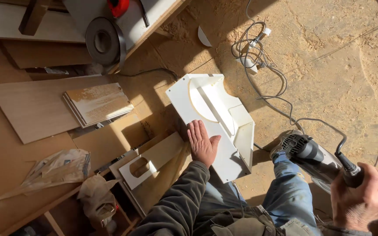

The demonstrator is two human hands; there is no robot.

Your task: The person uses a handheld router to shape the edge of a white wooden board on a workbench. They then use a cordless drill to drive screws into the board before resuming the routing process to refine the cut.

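I see my left hand [202, 143] lying flat, fingers spread and pressed palm-down on a white panel [217, 126] that has a rounded cut-out near its far end and a raised rib along one side. The panel lies tilted across stacked board offcuts at the edge of the low surface [5, 157], with its near corner jutting over my knee. My right hand [364, 196] is wrapped tight around the rear handle of a corded power tool [311, 153], grey and black, held off to the right just above my boot and well apart from the panel. Its cable [281, 102] loops back across the sawdust-covered floor [329, 57] to a tangle of leads and a white plug block [250, 63].

What worries me: the panel is pinned only by one flat palm, on an uneven stack, so I judge it could skid or rock once the tool bites. The left-hand fingers sit close to the panel's edge, so a slip could bring the tool toward them. The slack cable trails near my foot and could snag or pull the tool off line. Sawdust underfoot looks loose enough to let a boot slide.

To the left lie a plywood sheet [31, 107], a small laminated board [98, 103], a roll of dark tape [103, 41] and a crumpled paper sack [53, 168].
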